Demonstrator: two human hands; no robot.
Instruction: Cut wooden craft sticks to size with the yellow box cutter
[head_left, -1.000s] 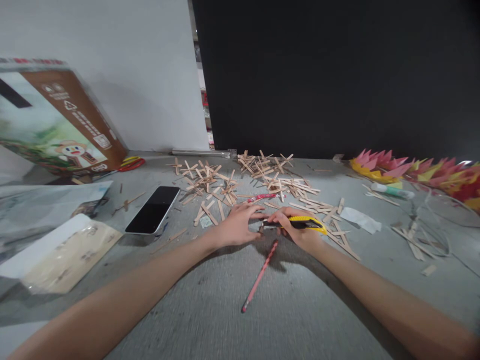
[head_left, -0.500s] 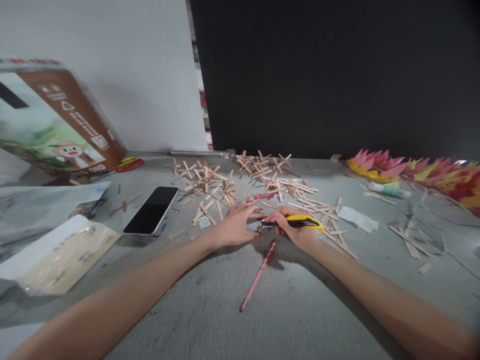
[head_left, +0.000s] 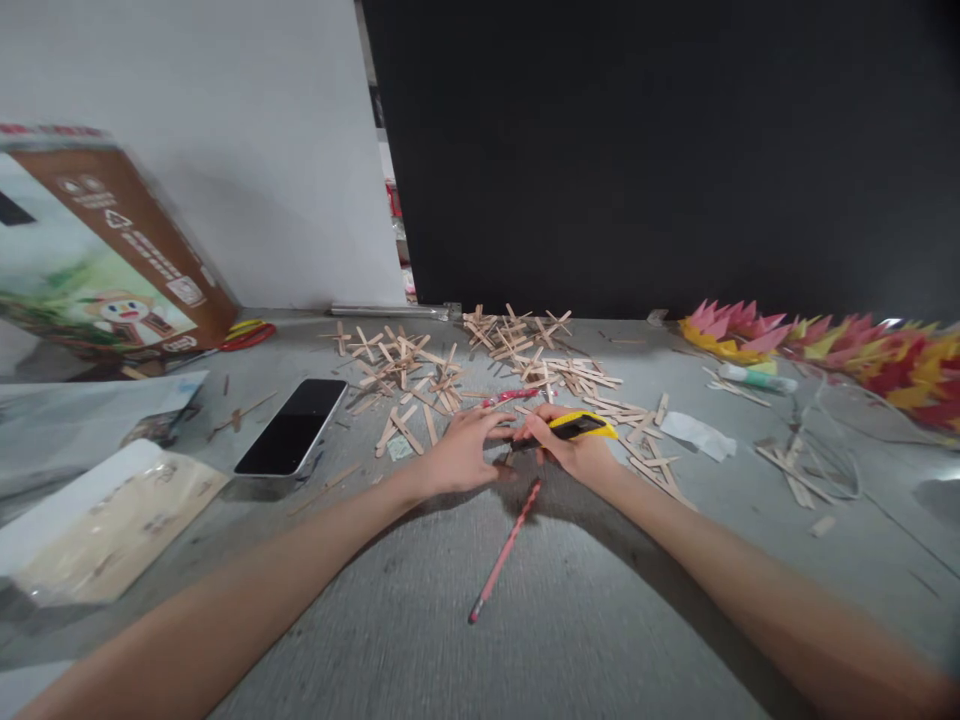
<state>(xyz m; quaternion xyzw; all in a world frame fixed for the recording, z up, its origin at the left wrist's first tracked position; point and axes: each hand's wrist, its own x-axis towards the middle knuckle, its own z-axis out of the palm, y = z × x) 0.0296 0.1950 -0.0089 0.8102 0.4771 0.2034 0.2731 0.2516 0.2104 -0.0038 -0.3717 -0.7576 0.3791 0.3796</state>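
My right hand (head_left: pixel 574 452) is closed around a yellow and black utility knife (head_left: pixel 589 425), its tip pointing left toward my other hand. My left hand (head_left: pixel 469 450) is bent over the table with thumb and fingers steadying a small wooden craft stick (head_left: pixel 509 459), mostly hidden by the fingers. The knife's front end is close to this stick; whether the blade touches it cannot be made out. Just below the hands lies a pink pencil (head_left: pixel 504 555), its eraser end toward me.
Piles of craft sticks (head_left: pixel 401 358) spread behind the hands. A phone (head_left: pixel 292 428), scissors (head_left: pixel 251 333) and a plastic packet (head_left: pixel 120 525) lie left. On the right are a crumpled tissue (head_left: pixel 699 436), a glue stick (head_left: pixel 757 378), a cable (head_left: pixel 859 470) and folded-paper pieces (head_left: pixel 731 330).
The view has shifted slightly, moving the scene a little left. The knife has tilted, its rear end pointing farther away from me. Both hands keep their hold, close together.
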